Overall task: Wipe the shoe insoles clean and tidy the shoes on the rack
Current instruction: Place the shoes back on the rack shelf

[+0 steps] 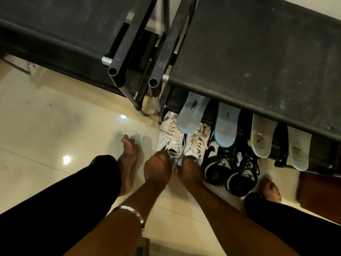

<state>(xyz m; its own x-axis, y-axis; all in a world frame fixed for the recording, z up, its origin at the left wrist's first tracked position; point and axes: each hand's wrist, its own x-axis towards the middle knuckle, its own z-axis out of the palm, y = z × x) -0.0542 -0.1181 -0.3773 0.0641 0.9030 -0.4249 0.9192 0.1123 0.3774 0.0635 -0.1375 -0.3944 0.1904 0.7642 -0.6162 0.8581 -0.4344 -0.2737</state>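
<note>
White laced sneakers (181,143) are sitting as a pair at the centre of the frame, toes tucked under the black rack (258,52), and I am watching both hands working at their heels. My left hand (157,168) is curling its fingers over the heel of the left sneaker, gripping it, and a metal bangle (132,212) is circling that wrist lower in the frame. My right hand (189,171) is clasping the heel of the right sneaker, just beside the left hand. A light blue insole (191,114) is leaning out from under the rack shelf, its rounded end resting over the white pair's tongues. To the right, a teal-edged insole (226,124) is lying across the black and white sneakers (231,163), which are standing just beside the white pair. Further right, two pale, stained insoles (263,136) (299,150) are propping against the rack's lower edge. A second black rack (64,34) is filling the upper left of the frame. Bare feet in black trousers are planting on the glossy cream tile floor (46,126) at either side of the shoes.
</note>
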